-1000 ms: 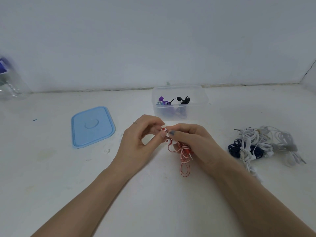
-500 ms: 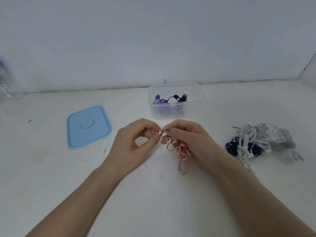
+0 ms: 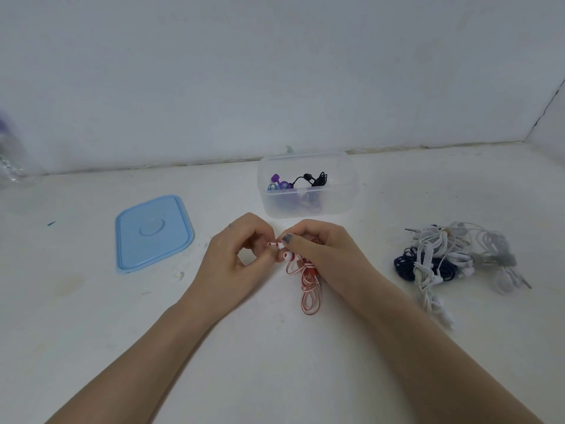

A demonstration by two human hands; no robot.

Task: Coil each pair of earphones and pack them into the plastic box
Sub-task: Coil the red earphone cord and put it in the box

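Red and white earphones [image 3: 309,286] hang in loose loops between my two hands, just above the table. My right hand [image 3: 328,257] grips the bundled cable, its thumb at the top by the earbuds. My left hand [image 3: 237,260] pinches the end of the cable near the earbuds. Behind my hands stands the clear plastic box [image 3: 307,206], open, with purple and black earphones inside. A tangled pile of white and dark blue earphones [image 3: 449,258] lies to the right.
The light blue box lid [image 3: 153,232] lies flat on the white table to the left. A blurred clear bottle [image 3: 9,160] stands at the far left edge. A white wall runs along the back.
Both hands stay together on the red earphones with only small finger movements. The view has shifted slightly, so everything sits a little lower-left in the frame.
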